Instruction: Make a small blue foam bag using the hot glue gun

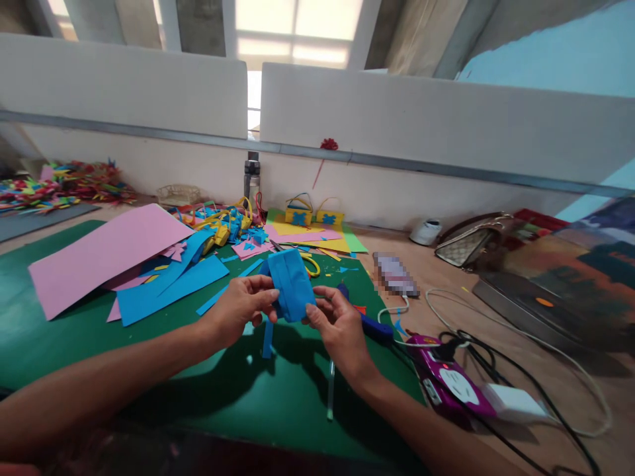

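Between my two hands, above the green mat (208, 403), is a small folded blue paper piece (292, 284) with a crease across it. My left hand (243, 304) pinches its left edge between thumb and fingers. At its lower right corner, my right hand (337, 324) grips it the same way. A narrow blue paper strip (267, 340) lies on the mat just below. Near my right wrist is a clear glue stick (331, 390). A blue glue gun (376, 328) rests to the right of my right hand, partly hidden by it. Yellow-handled scissors (312, 266) lie behind the folded piece.
Pink sheets (114, 251) and blue sheets (173, 287) cover the left. Two small yellow paper bags (299, 215) stand at the back. A purple power strip (446, 380) with cables, a phone (395, 274) and a handbag (471, 241) occupy the right. A bottle (252, 178) stands by the wall.
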A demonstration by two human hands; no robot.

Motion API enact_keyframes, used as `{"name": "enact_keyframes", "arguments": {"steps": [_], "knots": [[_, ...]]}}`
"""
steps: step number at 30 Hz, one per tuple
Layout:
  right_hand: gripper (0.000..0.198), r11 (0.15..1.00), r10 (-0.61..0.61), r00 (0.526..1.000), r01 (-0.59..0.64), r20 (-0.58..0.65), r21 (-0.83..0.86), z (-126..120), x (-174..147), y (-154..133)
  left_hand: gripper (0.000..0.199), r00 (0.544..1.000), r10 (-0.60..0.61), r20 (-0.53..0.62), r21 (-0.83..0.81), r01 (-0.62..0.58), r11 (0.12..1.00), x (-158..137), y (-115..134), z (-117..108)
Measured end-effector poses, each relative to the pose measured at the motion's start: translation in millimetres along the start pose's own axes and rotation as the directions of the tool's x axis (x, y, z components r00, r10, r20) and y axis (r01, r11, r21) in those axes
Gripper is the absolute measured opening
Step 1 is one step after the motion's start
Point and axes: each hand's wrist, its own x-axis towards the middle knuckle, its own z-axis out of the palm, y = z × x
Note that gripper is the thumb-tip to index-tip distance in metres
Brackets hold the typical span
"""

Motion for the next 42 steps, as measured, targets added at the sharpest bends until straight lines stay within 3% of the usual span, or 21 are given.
{"name": "enact_keyframes", "arguments": {"steps": [8, 15, 19, 23, 29, 42], "knots": [[0.031, 0.995, -0.022, 0.997, 0.029, 0.07, -0.094, 2.3, -2.5, 3.3, 0.031, 0.998, 0.015, 0.054, 0.08, -0.019, 0.997, 1.4, -7.9, -0.3], [0.028, 0.992, -0.017, 0.997, 0.026, 0.071, -0.125, 3.6, -2.7, -0.7, 0.018, 0.996, 0.08, -0.041, 0.082, -0.076, 0.994, 0.4, 0.1, -0.2], [0.024, 0.988, -0.021, 0.992, 0.039, 0.121, -0.148, 4.0, -4.2, -1.9, 0.023, 0.995, 0.07, -0.074, -0.009, -0.071, 0.997, 4.4, -0.6, -3.8], [0.023, 0.958, -0.046, 0.986, 0.09, 0.163, -0.273, 4.5, -6.2, 0.3, 0.034, 1.0, 0.002, 0.0, -0.191, -0.002, 0.982, 9.4, -4.2, -5.8], [0.025, 0.822, -0.065, 0.974, 0.174, 0.215, -0.542, 3.5, -8.2, 4.6, 0.044, 1.0, -0.012, 0.021, -0.233, 0.017, 0.972, 7.3, -2.4, -4.0], [0.005, 0.755, -0.122, 0.943, 0.29, 0.309, -0.588, 2.8, -11.5, 6.7, 0.031, 0.999, 0.018, 0.038, -0.332, -0.004, 0.943, -2.8, 0.8, 1.8]]}}
